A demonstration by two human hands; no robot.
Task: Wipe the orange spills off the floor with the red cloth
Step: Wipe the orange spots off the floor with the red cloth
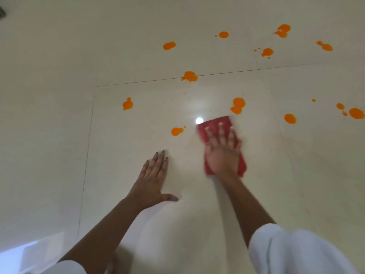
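My right hand presses flat, fingers spread, on the red cloth on the cream tiled floor; the hand is motion-blurred. Just beyond the cloth's far right corner lies an orange spill. Another orange spill sits left of the cloth. My left hand rests flat on the floor, fingers straight, holding nothing. Several more orange spills dot the floor farther out, such as one on the tile joint and one to the left.
Grout lines cross the glossy floor. A bright light reflection shines at the cloth's far left corner. My pale blue sleeve fills the lower right. More spills lie at the right edge and far right.
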